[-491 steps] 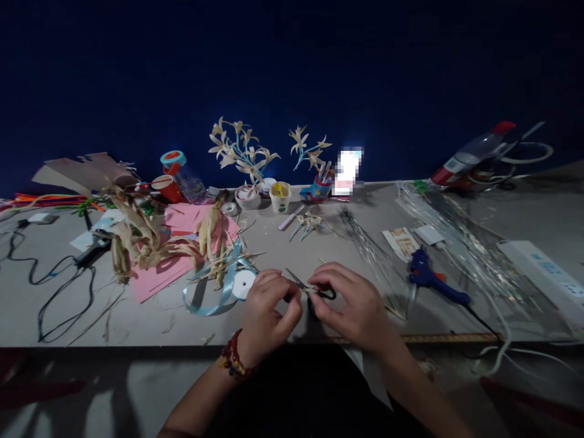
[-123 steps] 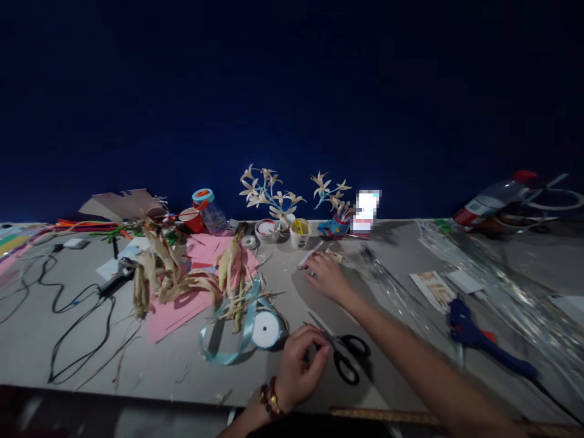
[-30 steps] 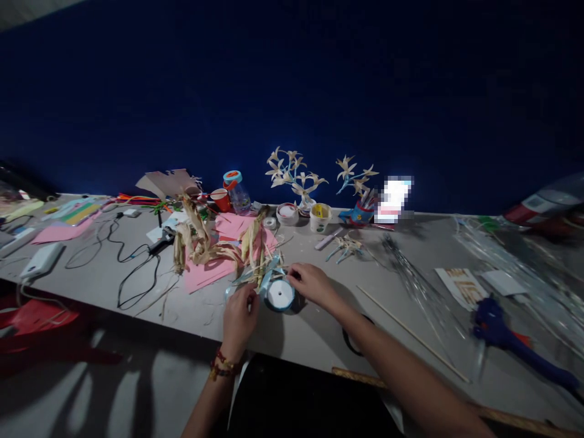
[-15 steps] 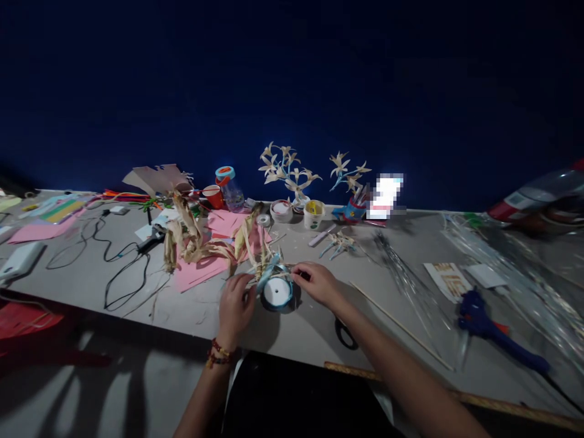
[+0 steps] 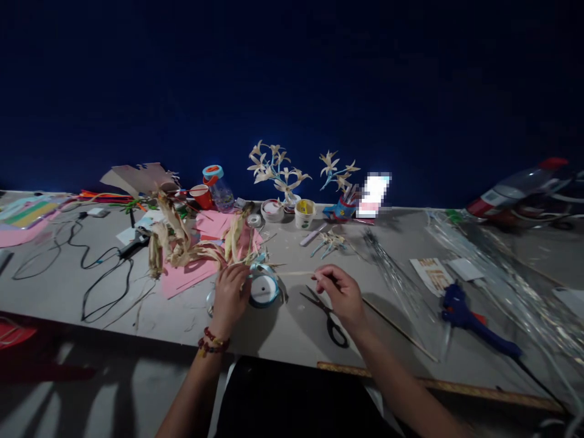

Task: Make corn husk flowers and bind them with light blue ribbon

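My left hand [image 5: 230,293] rests with curled fingers on the left side of a light blue ribbon spool [image 5: 263,289] near the table's front edge. My right hand [image 5: 341,294] pinches the end of a thin pale strip [image 5: 295,274] that stretches from the spool to the right. Black-handled scissors [image 5: 329,311] lie on the grey table [image 5: 292,328] just below the strip, beside my right hand. A pile of dried corn husks [image 5: 191,246] on pink paper [image 5: 187,275] lies just behind my left hand.
At the back stand husk flowers [image 5: 272,170], small cups [image 5: 304,214] and a jar [image 5: 218,185]. A blue glue gun [image 5: 469,309], thin wires [image 5: 392,274] and clear wrap [image 5: 493,267] lie to the right. Black cables [image 5: 98,274] lie to the left. A ruler [image 5: 433,386] lines the front edge.
My right hand has drawn away from the spool to the right, pulling a thin strip out. The scissors now lie uncovered. My left hand stays at the spool.
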`<state>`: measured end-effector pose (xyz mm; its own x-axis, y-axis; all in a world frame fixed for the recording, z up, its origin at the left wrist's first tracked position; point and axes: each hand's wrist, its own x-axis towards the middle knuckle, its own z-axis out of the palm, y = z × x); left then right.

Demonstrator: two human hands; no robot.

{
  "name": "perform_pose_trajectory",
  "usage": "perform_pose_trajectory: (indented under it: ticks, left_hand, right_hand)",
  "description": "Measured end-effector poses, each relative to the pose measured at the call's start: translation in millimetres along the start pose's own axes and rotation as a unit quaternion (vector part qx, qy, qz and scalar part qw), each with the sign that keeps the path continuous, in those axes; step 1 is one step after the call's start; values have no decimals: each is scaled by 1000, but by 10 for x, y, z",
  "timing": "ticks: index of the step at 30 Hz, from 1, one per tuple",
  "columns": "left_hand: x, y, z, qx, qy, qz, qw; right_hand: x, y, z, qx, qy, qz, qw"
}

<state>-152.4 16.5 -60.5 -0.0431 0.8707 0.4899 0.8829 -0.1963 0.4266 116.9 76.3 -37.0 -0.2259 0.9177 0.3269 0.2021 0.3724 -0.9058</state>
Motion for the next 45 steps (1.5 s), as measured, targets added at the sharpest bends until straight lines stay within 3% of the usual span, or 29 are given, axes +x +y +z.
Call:
perform_pose_trajectory:
  ticks: [3,4,6,8,11,13,15,18,20,22,25,31,37,40,43,45]
  left_hand:
    - [-7,283,-52,-102,102,-46,988]
    - [-15,417,-50,-156,103,-62,980]
    - [-33,699,-6,-305,35,-101,946]
    - [-38,944,77,-477,-76,-170,859]
    - [1,1159,188,-642,-82,-280,709]
    - [41,1205,211,-681,-70,-312,659]
    - [68,1208,197,-691,-77,-314,647]
    - [68,1195,164,-686,-85,-290,662]
    - [53,1193,158,-668,-83,-273,687]
    - [41,1198,166,-640,-85,-262,718]
    - [38,1211,185,-612,-93,-254,743]
    - [21,1265,172,-600,-117,-241,754]
    - [1,1325,110,-557,-131,-247,782]
    - [11,1347,50,-506,-142,-210,824]
    - [19,1375,-4,-434,-149,-146,877]
    - [19,1389,-19,-408,-146,-117,894]
  right_hand:
    - [-147,-77,-40,-8,59,-50,997]
    - [-187,-98,-42,-22,75,-85,993]
    - [-249,-122,-42,-68,90,-160,981]
    - [-292,-124,-50,-127,81,-233,961]
    - [-330,-116,-92,-217,42,-328,919]
    - [-351,-121,-134,-256,22,-364,895]
    - [-377,-139,-174,-266,17,-378,887]
    - [-428,-197,-208,-208,5,-316,926]
    - [-454,-256,-208,-114,-20,-211,971]
    - [-462,-316,-192,-26,-49,-101,993]
    - [-445,-374,-157,12,-67,-9,998]
    - [-441,-349,-106,132,-90,121,980]
    - [-485,-328,-101,141,-75,122,980]
    - [-473,-326,-125,107,-69,110,986]
    - [-431,-330,-142,135,-77,109,982]
    - [-404,-333,-146,160,-75,110,978]
